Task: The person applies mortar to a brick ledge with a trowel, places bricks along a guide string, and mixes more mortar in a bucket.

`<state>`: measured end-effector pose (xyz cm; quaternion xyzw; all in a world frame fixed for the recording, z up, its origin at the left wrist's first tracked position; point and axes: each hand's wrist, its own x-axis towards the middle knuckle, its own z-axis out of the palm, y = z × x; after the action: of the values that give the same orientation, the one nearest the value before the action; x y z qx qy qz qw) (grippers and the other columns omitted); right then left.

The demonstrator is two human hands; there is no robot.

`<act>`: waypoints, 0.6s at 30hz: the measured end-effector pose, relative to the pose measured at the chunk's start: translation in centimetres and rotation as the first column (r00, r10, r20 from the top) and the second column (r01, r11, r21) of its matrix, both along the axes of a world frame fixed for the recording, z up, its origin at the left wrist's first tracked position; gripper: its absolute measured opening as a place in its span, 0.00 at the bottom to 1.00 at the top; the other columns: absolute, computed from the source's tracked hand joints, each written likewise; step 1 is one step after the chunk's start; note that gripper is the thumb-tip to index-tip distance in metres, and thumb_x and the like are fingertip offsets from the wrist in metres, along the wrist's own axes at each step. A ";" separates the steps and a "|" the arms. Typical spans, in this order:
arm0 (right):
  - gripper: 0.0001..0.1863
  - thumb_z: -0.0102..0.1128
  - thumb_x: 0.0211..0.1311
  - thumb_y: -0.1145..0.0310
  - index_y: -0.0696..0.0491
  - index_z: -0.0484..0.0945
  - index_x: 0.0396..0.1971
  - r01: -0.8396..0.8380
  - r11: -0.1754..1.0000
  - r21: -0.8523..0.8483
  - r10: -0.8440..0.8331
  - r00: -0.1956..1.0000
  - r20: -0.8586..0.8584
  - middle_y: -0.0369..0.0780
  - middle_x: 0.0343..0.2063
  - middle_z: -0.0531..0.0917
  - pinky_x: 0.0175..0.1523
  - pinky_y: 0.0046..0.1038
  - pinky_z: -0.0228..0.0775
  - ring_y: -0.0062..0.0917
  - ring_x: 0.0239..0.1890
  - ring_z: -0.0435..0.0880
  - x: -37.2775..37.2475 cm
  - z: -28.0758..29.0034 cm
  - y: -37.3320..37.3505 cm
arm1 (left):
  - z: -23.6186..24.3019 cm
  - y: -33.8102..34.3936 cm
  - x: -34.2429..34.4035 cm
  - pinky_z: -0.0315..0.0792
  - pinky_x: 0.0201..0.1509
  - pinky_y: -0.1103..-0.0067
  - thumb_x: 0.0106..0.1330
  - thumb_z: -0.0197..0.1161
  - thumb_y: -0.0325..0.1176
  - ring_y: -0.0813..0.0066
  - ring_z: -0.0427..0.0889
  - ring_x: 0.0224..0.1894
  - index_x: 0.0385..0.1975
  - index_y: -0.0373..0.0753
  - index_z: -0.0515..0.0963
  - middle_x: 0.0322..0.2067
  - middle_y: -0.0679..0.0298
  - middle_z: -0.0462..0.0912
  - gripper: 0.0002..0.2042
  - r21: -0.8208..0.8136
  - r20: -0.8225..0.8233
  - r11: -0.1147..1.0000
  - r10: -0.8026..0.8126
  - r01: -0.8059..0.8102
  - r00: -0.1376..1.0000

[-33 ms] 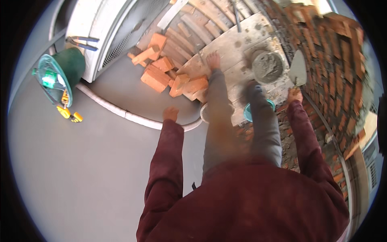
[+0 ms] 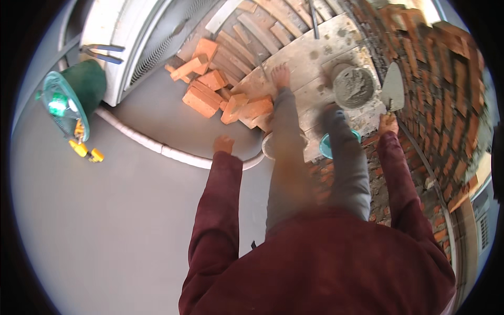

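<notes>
My right hand (image 2: pixel 388 124) is closed round the handle of a trowel (image 2: pixel 392 86). The trowel's broad blade, greyed with mortar, points away from me beside the brick wall (image 2: pixel 428 100). Just left of the blade stands a round bucket of wet grey mortar (image 2: pixel 354 86). My left hand (image 2: pixel 224 143) hangs with nothing visible in it, over the near end of a pale wrapped pipe (image 2: pixel 157 148); its fingers are too foreshortened to read. Beyond that hand lies a loose pile of orange bricks (image 2: pixel 202 101).
My bare foot (image 2: pixel 281 76) is on a stained plank platform (image 2: pixel 310 71). A teal bucket (image 2: pixel 325 146) and a pale one (image 2: pixel 268 146) are partly hidden by my legs. Far left are a tipped green bucket (image 2: pixel 89 86), a yellow tool (image 2: pixel 86 150) and dark-handled pliers (image 2: pixel 104 52).
The view has shifted slightly, and the right hand with the trowel appears a little further right and up. The trowel stays in its grip; the left hand hardly moves.
</notes>
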<state>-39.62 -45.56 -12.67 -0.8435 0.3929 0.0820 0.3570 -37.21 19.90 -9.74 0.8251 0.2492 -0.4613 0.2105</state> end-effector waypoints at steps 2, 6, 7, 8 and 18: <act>0.21 0.63 0.58 0.58 0.55 0.74 0.47 -0.091 0.996 -0.019 0.077 0.924 -0.374 0.43 0.38 0.81 0.45 0.28 0.72 0.27 0.37 0.80 2.1 -0.2 0.6 | -5.8 0.5 0.0 0.70 0.57 0.65 0.54 0.62 0.33 0.52 0.77 0.53 0.52 0.30 0.74 0.47 0.48 0.79 0.24 0.091 0.022 0.984 -0.158 0.155 0.987; 0.19 0.63 0.54 0.56 0.48 0.78 0.44 -0.029 0.995 0.095 0.089 0.685 -0.723 0.42 0.40 0.82 0.51 0.31 0.72 0.32 0.41 0.81 1.6 1.5 0.1 | -18.4 0.5 3.7 0.69 0.58 0.62 0.47 0.67 0.37 0.50 0.75 0.54 0.55 0.34 0.69 0.48 0.48 0.78 0.32 0.174 0.167 0.940 -0.322 0.294 0.932; 0.19 0.61 0.54 0.56 0.48 0.77 0.44 -0.092 0.993 0.075 0.117 0.655 -0.746 0.43 0.41 0.82 0.51 0.33 0.72 0.34 0.42 0.81 1.3 1.4 0.3 | -20.2 1.4 4.7 0.70 0.58 0.62 0.46 0.68 0.39 0.50 0.74 0.54 0.57 0.35 0.68 0.49 0.48 0.77 0.34 0.164 0.125 0.929 -0.353 0.332 0.927; 0.18 0.60 0.55 0.57 0.49 0.77 0.44 -0.161 0.986 0.039 0.132 0.621 -0.773 0.44 0.41 0.82 0.51 0.34 0.72 0.36 0.42 0.80 1.0 1.9 -0.2 | -21.9 1.7 5.4 0.70 0.58 0.62 0.45 0.69 0.41 0.49 0.74 0.54 0.58 0.36 0.67 0.49 0.48 0.77 0.37 0.142 0.067 0.920 -0.378 0.366 0.923; 0.13 0.58 0.54 0.61 0.55 0.76 0.34 -0.101 0.994 -0.044 0.008 0.469 -0.883 0.47 0.28 0.83 0.38 0.37 0.76 0.38 0.34 0.85 4.8 7.7 5.8 | -25.1 5.0 3.6 0.73 0.57 0.65 0.43 0.77 0.40 0.51 0.70 0.60 0.64 0.41 0.59 0.57 0.50 0.71 0.45 -0.223 0.058 0.963 -0.140 0.150 0.988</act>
<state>-34.82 -39.72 -4.99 -0.7084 0.4968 0.4974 0.0631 -33.65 24.89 -34.84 0.8211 0.1293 -0.4837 0.2743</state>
